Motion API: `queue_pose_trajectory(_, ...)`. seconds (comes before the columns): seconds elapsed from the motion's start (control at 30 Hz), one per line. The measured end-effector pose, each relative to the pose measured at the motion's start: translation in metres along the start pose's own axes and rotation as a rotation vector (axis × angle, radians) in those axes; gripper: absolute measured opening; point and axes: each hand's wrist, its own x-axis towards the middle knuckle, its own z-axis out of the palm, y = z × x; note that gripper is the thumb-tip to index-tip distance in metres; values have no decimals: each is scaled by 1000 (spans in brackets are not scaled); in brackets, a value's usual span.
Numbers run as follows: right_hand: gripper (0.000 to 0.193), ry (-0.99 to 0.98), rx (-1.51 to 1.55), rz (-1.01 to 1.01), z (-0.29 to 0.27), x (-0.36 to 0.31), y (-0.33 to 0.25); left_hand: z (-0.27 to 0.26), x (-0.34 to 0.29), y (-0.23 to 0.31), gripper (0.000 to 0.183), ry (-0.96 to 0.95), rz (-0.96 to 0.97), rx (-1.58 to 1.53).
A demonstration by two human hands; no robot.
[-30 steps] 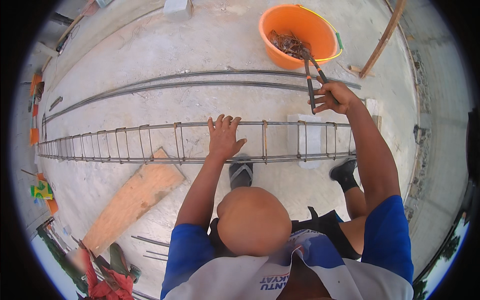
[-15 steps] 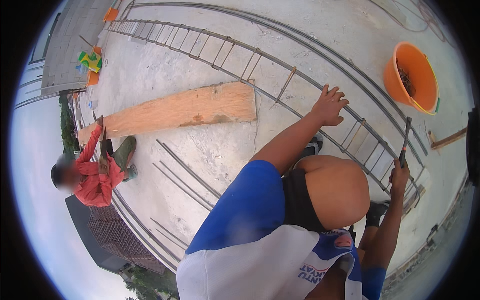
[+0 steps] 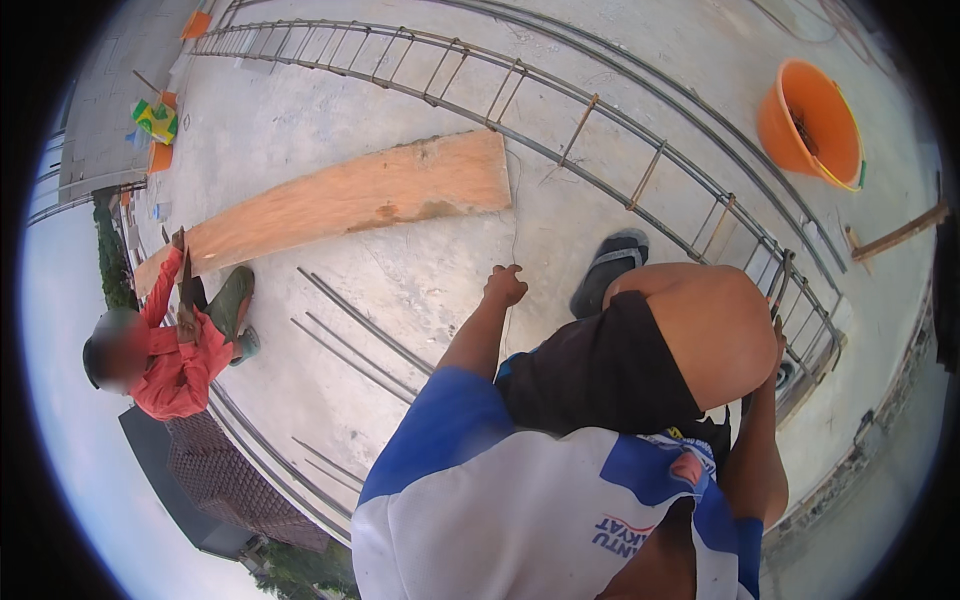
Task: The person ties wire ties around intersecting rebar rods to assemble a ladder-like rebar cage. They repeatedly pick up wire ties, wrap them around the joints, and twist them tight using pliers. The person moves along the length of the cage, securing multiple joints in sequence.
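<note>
Steel wire (image 3: 513, 215), thin and pale, runs from the closed left hand (image 3: 505, 286) up along the concrete floor (image 3: 400, 280) toward the right end of the wooden board (image 3: 340, 200). The fingers are curled into a fist about the wire's near end, so the strand leaves the hand at the top of the knuckles. Far of the hand lies the long rebar cage (image 3: 560, 110), stretching from far left to near right. The right hand (image 3: 778, 335) is mostly hidden behind the raised knee (image 3: 715, 325); whether its fingers are open or closed cannot be told. An orange bucket (image 3: 812, 122) stands far right. At the left, another person in a red shirt (image 3: 175, 365) crouches beside loose rebar rods (image 3: 360, 330).
</note>
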Motion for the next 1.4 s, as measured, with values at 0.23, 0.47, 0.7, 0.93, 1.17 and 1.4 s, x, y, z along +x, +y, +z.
queue_pose_trajectory(0.23,73,-94,117,-41,-8,-30,37,29,25,-18,39,-33,-80,136)
queue_pose_trajectory(0.47,62,-79,65,-29,-28,-103,22,21,27,3,25,191,-233,-41)
queue_pose_trajectory(0.7,55,-8,-45,132,-49,-150,-43,15,28,13,25,88,-218,91)
queue_pose_trajectory(0.93,53,-33,168,80,-55,-152,-61,25,11,-21,23,420,203,-261)
queue_pose_trajectory(1.17,51,-106,92,-14,-75,-145,-67,-130,-124,60,27,234,259,-662)
queue_pose_trajectory(1.4,51,-105,135,-154,-73,-115,-97,-182,-97,65,26,340,180,-650)
